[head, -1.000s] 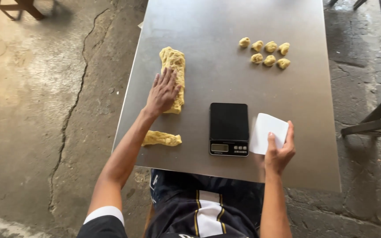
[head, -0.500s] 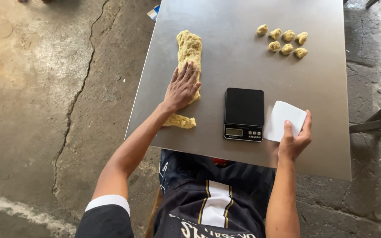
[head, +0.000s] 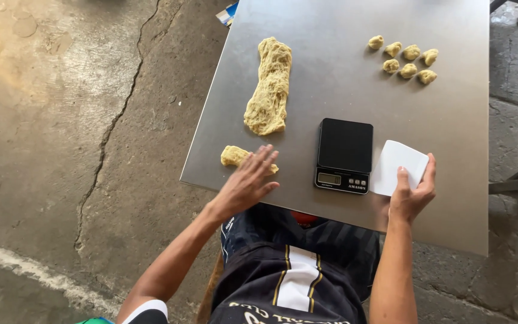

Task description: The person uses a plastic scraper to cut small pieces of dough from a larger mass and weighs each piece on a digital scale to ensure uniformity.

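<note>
On the steel table (head: 451,150), the left hand (head: 248,183) hovers with fingers spread apart over a small dough piece (head: 235,156) near the left edge. The right hand (head: 412,195) pinches a white scraper (head: 398,167) just right of the black scale (head: 344,155). A long dough strip (head: 269,87) lies farther back.
</note>
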